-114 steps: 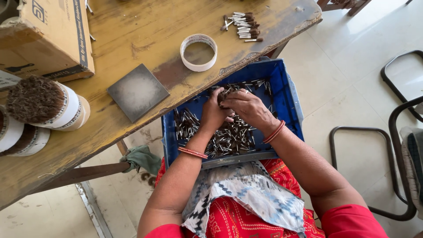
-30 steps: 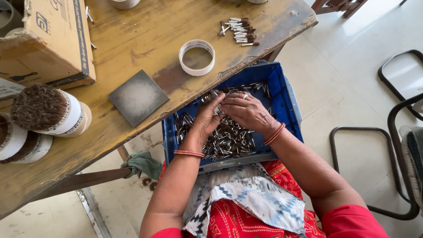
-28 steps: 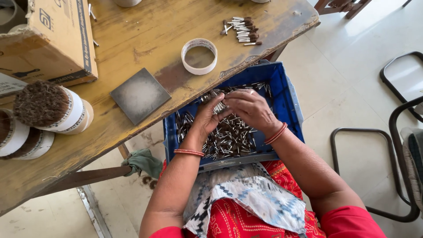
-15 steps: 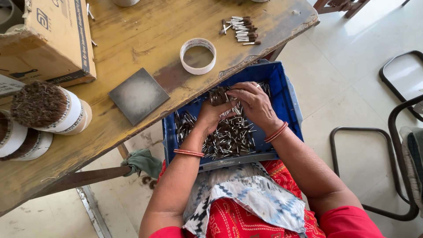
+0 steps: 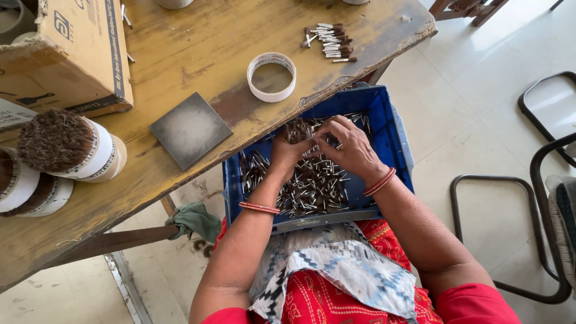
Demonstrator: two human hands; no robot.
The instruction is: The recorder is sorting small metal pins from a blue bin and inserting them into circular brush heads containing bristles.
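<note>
Lifted bundle [image 5: 298, 129] now seemingly between both hands' fingers [image 5: 321, 133].

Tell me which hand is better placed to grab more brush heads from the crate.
Probably the right hand: it hovers over the loose pieces in the blue crate, while the left hand already grips a bunch.

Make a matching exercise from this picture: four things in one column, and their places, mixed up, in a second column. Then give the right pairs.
Things
1. blue crate
2. grey square tile
3. white ring
4. cardboard box

Places
A. at the table's far left corner
B. on the person's lap, under both hands
C. flat on the table, left of the crate
D. on the table, just beyond the crate

Pairs: 1-B, 2-C, 3-D, 4-A
</note>
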